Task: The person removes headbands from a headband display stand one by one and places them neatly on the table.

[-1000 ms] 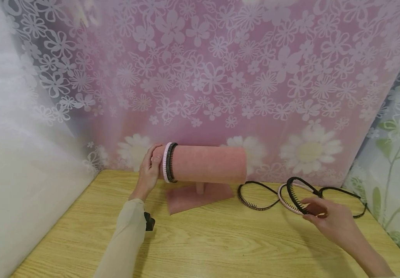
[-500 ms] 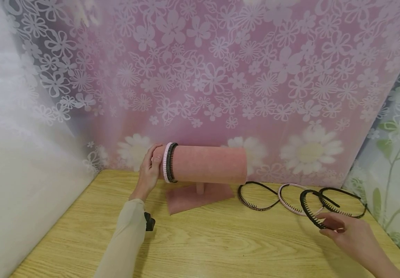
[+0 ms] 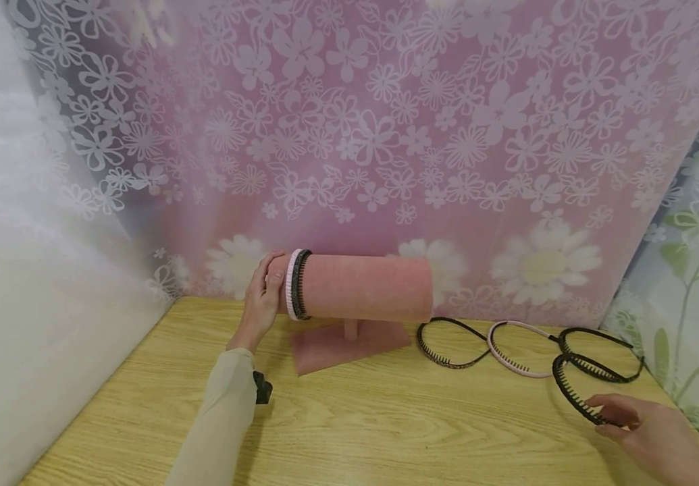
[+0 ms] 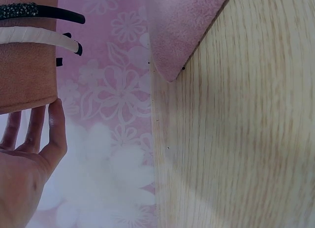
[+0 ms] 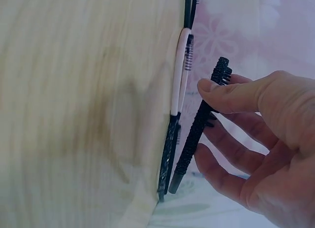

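In the head view a pink plush roll (image 3: 367, 287) stands on a post with a flat base. My left hand (image 3: 258, 304) holds its left end, thumb at the front; in the left wrist view several fingers (image 4: 56, 124) touch that end. Beside them a pale pink headband (image 3: 291, 287) and a dark glittery headband (image 3: 303, 290) sit around the roll. At the right, my right hand (image 3: 653, 428) pinches a black toothed headband (image 3: 570, 398) above the table. The right wrist view shows the thumb pressed on this headband (image 5: 197, 124), with fingers behind it.
Along the table's back right lie a dark patterned headband (image 3: 446, 365), a pink toothed headband (image 3: 501, 358) and a black headband (image 3: 598, 368), in a row with their edges close or overlapping. A floral sheet (image 3: 349, 135) hangs behind the wooden table (image 3: 385, 425).
My right hand has carried the black headband right and toward the near edge, away from above the pink one and the row. The left hand and the roll keep their place.
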Motion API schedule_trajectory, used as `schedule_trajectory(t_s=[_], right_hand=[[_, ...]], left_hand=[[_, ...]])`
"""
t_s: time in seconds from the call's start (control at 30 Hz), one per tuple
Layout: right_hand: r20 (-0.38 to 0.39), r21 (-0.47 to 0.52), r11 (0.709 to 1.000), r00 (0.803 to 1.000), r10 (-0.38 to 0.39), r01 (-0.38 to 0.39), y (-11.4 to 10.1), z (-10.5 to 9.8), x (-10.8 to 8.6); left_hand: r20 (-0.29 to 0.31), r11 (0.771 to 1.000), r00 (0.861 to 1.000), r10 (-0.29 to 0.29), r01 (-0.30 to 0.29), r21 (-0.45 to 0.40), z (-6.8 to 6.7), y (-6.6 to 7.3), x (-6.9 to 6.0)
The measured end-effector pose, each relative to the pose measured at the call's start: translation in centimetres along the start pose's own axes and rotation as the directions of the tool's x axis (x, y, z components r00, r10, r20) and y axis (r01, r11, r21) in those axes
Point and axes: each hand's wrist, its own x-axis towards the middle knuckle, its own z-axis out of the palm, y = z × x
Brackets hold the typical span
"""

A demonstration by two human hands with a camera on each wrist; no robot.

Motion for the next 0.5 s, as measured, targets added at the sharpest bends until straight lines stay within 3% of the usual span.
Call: schedule_trajectory(t_s=[0.2,0.4,0.5], right_hand=[[0.148,-0.052,0.997,0.987,0.059,-0.052,1.2,-0.3,-0.4],[0.181,-0.104,0.993,0.980,0.081,-0.063,1.9,-0.4,-1.1],[0.196,-0.096,0.990,0.973,0.124,-0.107,2.1,-0.4,-1.4]], left_hand=[[0.009,1.000,1.000,-0.003,0.003,-0.010,-0.1,0.0,0.0],[0.018,1.000,1.000,-0.010,0.011,-0.019,-0.2,0.1,0.0],[0.020,1.000,1.000,-0.011,0.012,-0.021,-0.3,0.1,0.0]])
